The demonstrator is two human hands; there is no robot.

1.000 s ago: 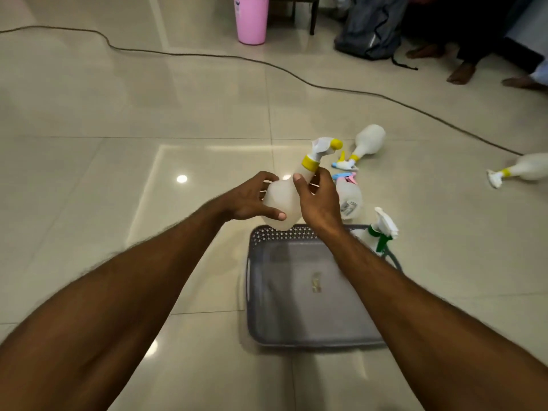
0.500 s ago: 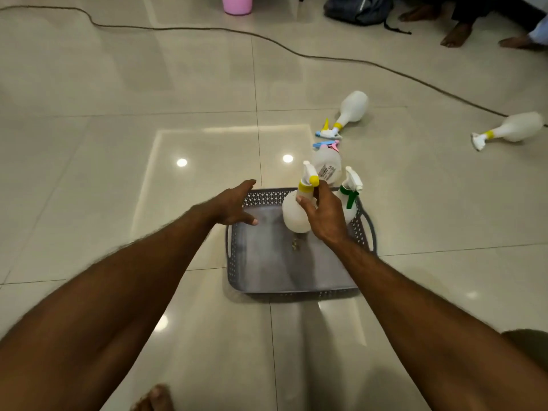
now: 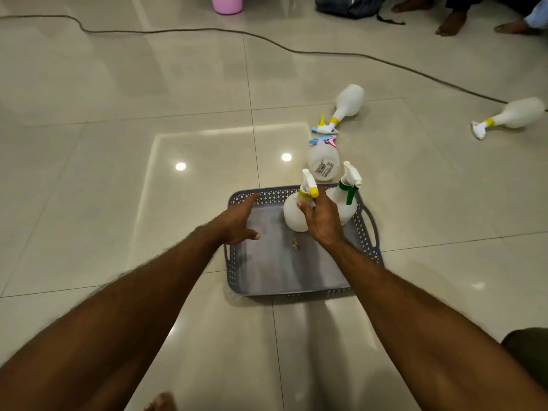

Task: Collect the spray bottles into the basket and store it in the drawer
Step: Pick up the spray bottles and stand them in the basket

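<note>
Roughly a third done: 2 spray bottles upright in the far right corner of the grey basket [image 3: 299,268], 3 more lying on the tiled floor [image 3: 118,143], no drawer in view. Right hand [image 3: 323,221] grasping the yellow-collared bottle [image 3: 292,213] at its neck, beside the green-triggered bottle [image 3: 345,203]. Left hand [image 3: 237,222] released, fingers spread over the basket's left side, holding nothing.

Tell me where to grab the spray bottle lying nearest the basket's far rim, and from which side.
Grip the pink-and-blue-headed bottle around its round body, coming down from above. It lies on its side on the floor, just beyond the basket, with its head pointing away and its labelled base towards you. The neck is hard to see from here, so the body is probably the safer hold.
</note>
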